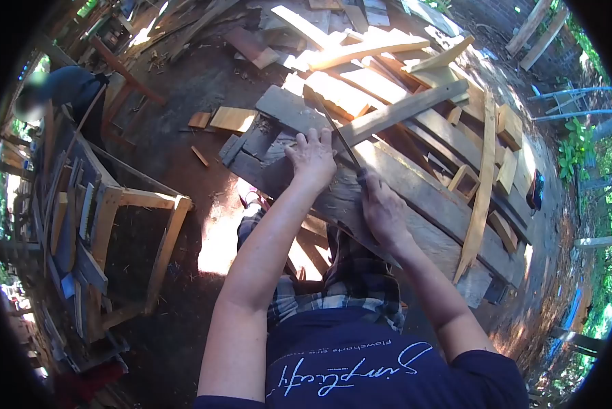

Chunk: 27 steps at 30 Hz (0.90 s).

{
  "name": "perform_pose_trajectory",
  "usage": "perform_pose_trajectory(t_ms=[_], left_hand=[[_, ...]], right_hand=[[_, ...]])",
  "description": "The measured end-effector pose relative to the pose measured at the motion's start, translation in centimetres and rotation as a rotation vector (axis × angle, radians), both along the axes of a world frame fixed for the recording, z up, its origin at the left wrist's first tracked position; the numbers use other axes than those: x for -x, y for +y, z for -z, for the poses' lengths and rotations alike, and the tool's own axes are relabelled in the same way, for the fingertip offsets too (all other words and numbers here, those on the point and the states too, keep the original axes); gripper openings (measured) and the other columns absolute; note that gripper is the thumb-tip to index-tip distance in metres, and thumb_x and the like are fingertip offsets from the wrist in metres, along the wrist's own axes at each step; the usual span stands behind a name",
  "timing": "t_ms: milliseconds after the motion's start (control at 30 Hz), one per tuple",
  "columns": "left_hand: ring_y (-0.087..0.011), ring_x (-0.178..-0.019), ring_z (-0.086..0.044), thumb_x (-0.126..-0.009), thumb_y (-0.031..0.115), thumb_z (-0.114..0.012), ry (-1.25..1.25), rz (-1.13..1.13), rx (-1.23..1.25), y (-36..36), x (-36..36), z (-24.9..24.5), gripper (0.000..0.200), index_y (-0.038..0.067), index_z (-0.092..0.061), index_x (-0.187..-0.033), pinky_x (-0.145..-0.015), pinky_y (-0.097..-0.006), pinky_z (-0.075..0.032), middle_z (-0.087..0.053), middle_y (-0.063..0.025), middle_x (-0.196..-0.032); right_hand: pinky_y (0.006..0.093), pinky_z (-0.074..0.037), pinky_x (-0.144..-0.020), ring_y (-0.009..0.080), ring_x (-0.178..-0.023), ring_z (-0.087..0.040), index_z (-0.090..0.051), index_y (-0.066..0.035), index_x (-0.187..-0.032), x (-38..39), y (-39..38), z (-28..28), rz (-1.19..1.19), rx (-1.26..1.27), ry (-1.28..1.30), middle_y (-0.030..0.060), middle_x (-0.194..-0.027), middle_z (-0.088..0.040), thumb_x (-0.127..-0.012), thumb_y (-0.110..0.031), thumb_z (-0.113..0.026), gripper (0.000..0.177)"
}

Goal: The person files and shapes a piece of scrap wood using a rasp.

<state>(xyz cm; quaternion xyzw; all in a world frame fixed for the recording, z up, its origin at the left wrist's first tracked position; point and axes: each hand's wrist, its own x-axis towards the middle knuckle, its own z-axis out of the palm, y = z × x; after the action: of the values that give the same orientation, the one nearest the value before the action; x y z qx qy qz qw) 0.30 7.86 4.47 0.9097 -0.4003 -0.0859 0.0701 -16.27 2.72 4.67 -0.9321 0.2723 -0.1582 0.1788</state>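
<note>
My right hand (386, 211) is closed round the dark handle of a long thin-bladed tool (343, 140), which looks like a handsaw. Its narrow dark blade points away from me, up and to the left, over the planks. To its left, my left hand (313, 158) lies with fingers spread on a dark weathered board (272, 170), fingertips close to the blade. A grey board (405, 112) slants up to the right beyond the blade. Wide worn planks (415, 180) run under and beside my right hand.
Loose wood pieces and a curved strip (484, 198) lie across the pile at right. A wooden frame (149, 199) holding upright offcuts stands at left, with a person (74, 88) bent over behind it. Short blocks (233, 119) lie on the ground nearby.
</note>
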Motion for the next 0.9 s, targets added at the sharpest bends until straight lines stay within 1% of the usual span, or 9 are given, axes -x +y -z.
perform_pose_trajectory(t_ms=[67,133,367,400,500,633,700,733,900], left_hand=[[-0.0339,-0.117,-0.041,-0.091,0.032,-0.053,0.022,0.001,-0.043,-0.2,0.0,-0.5,0.045,0.012,-0.039,-0.13,-0.091,-0.0583,-0.034,-0.043,-0.0139,-0.123],[-0.033,-0.117,-0.042,-0.091,0.032,-0.054,0.009,0.004,-0.037,-0.2,0.1,-0.4,0.044,0.013,-0.04,-0.128,-0.091,-0.0582,-0.035,-0.045,-0.0128,-0.122],[-0.0325,-0.116,-0.044,-0.091,0.033,-0.055,-0.029,0.009,-0.016,0.0,0.0,-0.1,0.045,0.014,-0.04,-0.128,-0.089,-0.0577,-0.038,-0.046,-0.0119,-0.12],[-0.0324,-0.116,-0.044,-0.09,0.033,-0.056,-0.019,0.007,-0.024,0.0,0.0,-0.2,0.045,0.014,-0.04,-0.128,-0.089,-0.0577,-0.037,-0.046,-0.0116,-0.12],[-0.0322,-0.115,-0.044,-0.09,0.034,-0.056,-0.036,0.031,-0.013,0.0,0.0,-0.1,0.045,0.014,-0.04,-0.128,-0.088,-0.0575,-0.038,-0.045,-0.0113,-0.119],[-0.0331,-0.115,-0.043,-0.09,0.034,-0.056,-0.045,0.008,-0.003,-0.2,-0.1,0.0,0.046,0.014,-0.04,-0.128,-0.086,-0.0573,-0.038,-0.045,-0.0115,-0.12],[-0.0336,-0.114,-0.043,-0.089,0.034,-0.056,-0.035,-0.005,-0.031,-0.1,-0.3,0.3,0.046,0.014,-0.04,-0.128,-0.086,-0.0573,-0.038,-0.045,-0.0116,-0.12],[-0.034,-0.114,-0.043,-0.089,0.034,-0.056,-0.037,0.0,-0.021,-0.1,-0.3,0.4,0.046,0.014,-0.04,-0.128,-0.085,-0.0575,-0.038,-0.044,-0.0116,-0.121],[-0.0345,-0.114,-0.043,-0.09,0.034,-0.054,-0.043,0.01,-0.007,0.2,-0.4,0.4,0.045,0.016,-0.04,-0.129,-0.085,-0.058,-0.038,-0.044,-0.0116,-0.123]], right_hand=[[0.0511,-0.049,-0.061,0.039,-0.073,-0.063,-0.045,-0.01,-0.113,-1.5,-0.2,0.3,-0.014,0.033,-0.111,0.0183,-0.086,-0.062,-0.091,-0.012,-0.044,0.022],[0.0512,-0.049,-0.062,0.0392,-0.073,-0.063,-0.045,-0.011,-0.116,-4.1,-1.1,0.2,0.052,-0.049,0.105,0.0177,-0.084,-0.062,-0.091,-0.012,-0.044,0.025],[0.0499,-0.05,-0.062,0.0369,-0.072,-0.064,-0.046,-0.013,-0.108,0.4,0.4,-0.5,0.061,-0.072,0.075,0.0167,-0.082,-0.062,-0.09,-0.012,-0.045,0.018],[0.0489,-0.05,-0.063,0.0363,-0.073,-0.064,-0.046,-0.013,-0.107,-0.9,0.3,0.5,0.053,-0.001,-0.063,0.0163,-0.081,-0.062,-0.089,-0.012,-0.045,0.018],[0.0483,-0.05,-0.063,0.0355,-0.072,-0.064,-0.046,-0.012,-0.108,-4.7,-1.2,0.4,0.056,-0.01,0.037,0.0156,-0.08,-0.062,-0.089,-0.012,-0.045,0.019],[0.0482,-0.051,-0.063,0.035,-0.073,-0.064,-0.045,-0.011,-0.108,-0.6,-0.4,-0.6,0.017,0.04,-0.147,0.0151,-0.08,-0.062,-0.089,-0.012,-0.045,0.019],[0.048,-0.051,-0.064,0.0358,-0.074,-0.064,-0.044,-0.01,-0.106,0.9,-0.1,-0.3,0.059,-0.079,0.171,0.016,-0.08,-0.062,-0.089,-0.013,-0.045,0.017],[0.048,-0.051,-0.064,0.0358,-0.074,-0.064,-0.044,-0.01,-0.106,0.3,-0.1,-0.3,0.061,-0.086,0.178,0.016,-0.08,-0.062,-0.089,-0.013,-0.045,0.017],[0.0508,-0.049,-0.063,0.0383,-0.074,-0.064,-0.043,-0.01,-0.106,-4.1,-1.1,-0.5,0.009,-0.072,0.001,0.0184,-0.081,-0.062,-0.091,-0.014,-0.044,0.016]])
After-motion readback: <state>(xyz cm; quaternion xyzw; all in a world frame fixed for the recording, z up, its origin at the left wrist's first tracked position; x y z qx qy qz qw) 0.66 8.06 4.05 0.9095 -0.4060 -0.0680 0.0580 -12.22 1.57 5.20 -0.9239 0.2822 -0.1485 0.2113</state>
